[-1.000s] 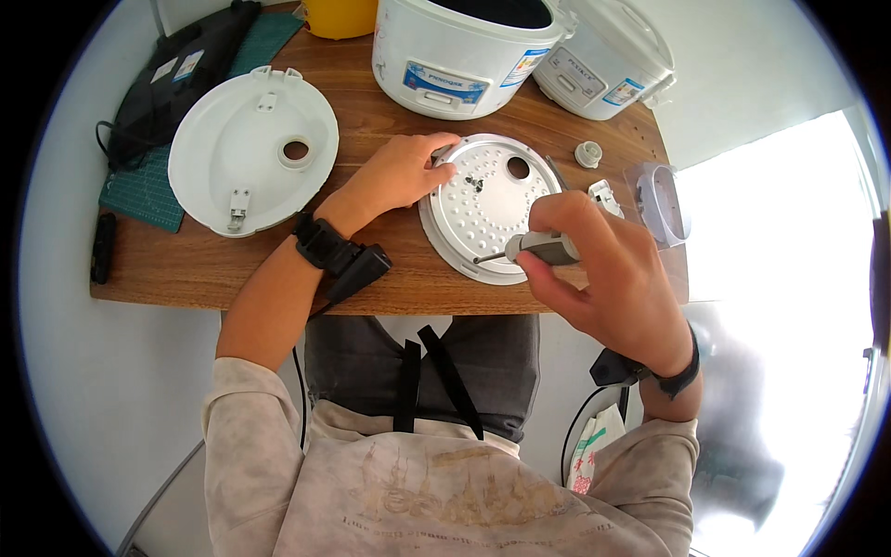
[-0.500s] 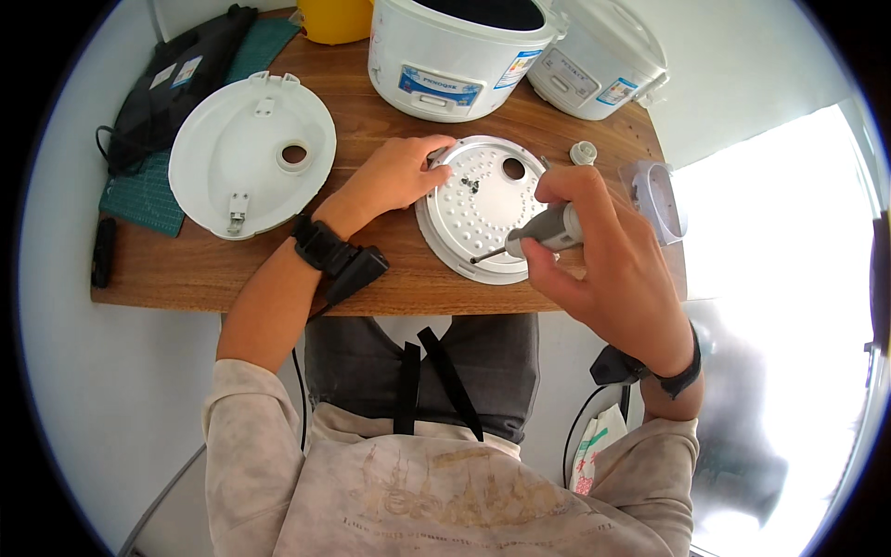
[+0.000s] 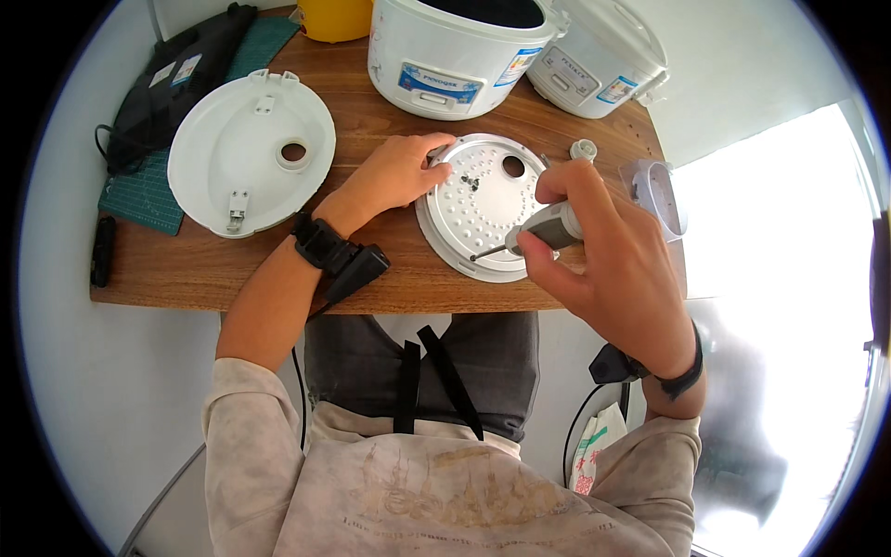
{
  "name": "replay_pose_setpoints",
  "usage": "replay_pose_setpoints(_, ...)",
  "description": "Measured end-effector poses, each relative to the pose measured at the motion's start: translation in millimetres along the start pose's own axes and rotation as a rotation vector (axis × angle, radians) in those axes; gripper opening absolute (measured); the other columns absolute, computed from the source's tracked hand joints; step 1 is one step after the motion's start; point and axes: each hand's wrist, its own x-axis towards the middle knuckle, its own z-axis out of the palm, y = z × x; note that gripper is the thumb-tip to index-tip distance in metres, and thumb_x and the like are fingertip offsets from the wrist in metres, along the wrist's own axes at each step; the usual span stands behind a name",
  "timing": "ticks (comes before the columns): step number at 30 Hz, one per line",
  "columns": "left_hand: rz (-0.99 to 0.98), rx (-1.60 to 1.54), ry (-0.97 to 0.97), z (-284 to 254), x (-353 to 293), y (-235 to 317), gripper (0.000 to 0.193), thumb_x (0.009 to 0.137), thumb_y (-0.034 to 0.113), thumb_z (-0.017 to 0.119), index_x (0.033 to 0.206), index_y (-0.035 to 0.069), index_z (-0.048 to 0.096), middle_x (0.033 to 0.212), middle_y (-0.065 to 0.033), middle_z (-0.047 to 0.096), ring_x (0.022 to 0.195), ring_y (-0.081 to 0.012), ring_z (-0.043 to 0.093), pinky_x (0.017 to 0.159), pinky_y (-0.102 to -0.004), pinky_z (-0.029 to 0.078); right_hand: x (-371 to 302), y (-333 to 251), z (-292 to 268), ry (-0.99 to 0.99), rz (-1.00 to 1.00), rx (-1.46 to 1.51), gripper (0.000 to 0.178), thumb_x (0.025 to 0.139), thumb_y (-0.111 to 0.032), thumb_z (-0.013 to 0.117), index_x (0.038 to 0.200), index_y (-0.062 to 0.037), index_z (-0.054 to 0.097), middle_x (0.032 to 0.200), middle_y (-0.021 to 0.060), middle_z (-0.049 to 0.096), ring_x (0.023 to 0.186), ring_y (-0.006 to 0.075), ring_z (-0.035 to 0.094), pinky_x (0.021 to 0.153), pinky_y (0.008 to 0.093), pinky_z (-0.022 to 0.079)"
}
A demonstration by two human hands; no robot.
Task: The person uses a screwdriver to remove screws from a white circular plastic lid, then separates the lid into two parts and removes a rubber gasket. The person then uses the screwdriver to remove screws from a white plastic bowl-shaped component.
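Observation:
A round metal inner-lid plate [image 3: 492, 204], dimpled and with one round hole, lies near the table's front edge. My left hand [image 3: 399, 176] grips its upper left rim between thumb and fingers. In my right hand [image 3: 603, 241] is a grey electric screwdriver [image 3: 549, 227], held slanting so its thin bit points at the plate's lower left rim. The bit's dark tip is at or just above the surface; I cannot tell which. A small heap of dark screws [image 3: 471, 183] sits on the plate's upper left.
A white plastic lid shell [image 3: 218, 153] lies inside-up at left by a green cutting mat [image 3: 144, 200]. Two rice cookers [image 3: 445, 70] stand at the back. A small white cap [image 3: 583, 150] and a clear plastic container [image 3: 657, 200] are at right.
Almost nothing differs. The screwdriver's tip and my right hand have shifted very slightly up, while my left hand keeps its hold on the plate.

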Motion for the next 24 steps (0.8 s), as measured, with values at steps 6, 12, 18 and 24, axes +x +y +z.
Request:
replay_pose_setpoints(6,-0.02,-0.001,-0.008,-1.7,-1.2,2.4,0.047,0.096,0.023,0.064,0.14,0.007,0.055,0.071,-0.0097,0.066,0.05,-0.0164,0.06,0.051,-0.0317,0.048,-0.2,0.3,0.1,-0.019,-0.039,0.024,0.033,0.085,-0.022,0.076,0.101,-0.0059,0.052,0.076,0.0114,0.063,0.066,0.0315,0.062,0.06,0.0418,0.049)
replay_pose_setpoints(12,-0.02,-0.013,-0.011,-1.8,-1.5,3.2,0.047,0.096,0.022,0.064,0.14,0.006,0.055,0.072,-0.0099,0.067,0.05,-0.016,0.06,0.052,-0.0311,0.05,-4.3,-0.3,-0.7,-0.031,0.051,-0.105,0.03,0.084,-0.02,0.076,0.096,-0.0061,0.052,0.073,0.0091,0.064,0.064,0.0284,0.064,0.058,0.0411,0.048)
replay_pose_setpoints(18,-0.02,-0.014,-0.019,-2.4,-2.1,3.5,0.048,0.096,0.022,0.064,0.141,0.006,0.054,0.074,-0.0102,0.068,0.05,-0.016,0.06,0.053,-0.031,0.049,0.6,1.2,1.2,0.057,0.019,0.045,0.024,0.083,-0.018,0.075,0.09,-0.006,0.054,0.067,0.0097,0.061,0.065,0.0273,0.064,0.056,0.0405,0.046)
replay_pose_setpoints(24,-0.031,-0.011,-0.027,-3.5,-1.5,5.9,0.048,0.097,0.022,0.063,0.141,0.006,0.054,0.073,-0.0103,0.068,0.05,-0.0161,0.061,0.052,-0.031,0.049,-4.2,-6.2,-7.7,-0.163,0.114,-0.224,0.029,0.084,-0.02,0.074,0.098,-0.007,0.053,0.068,0.0106,0.062,0.063,0.0281,0.064,0.054,0.0384,0.047)
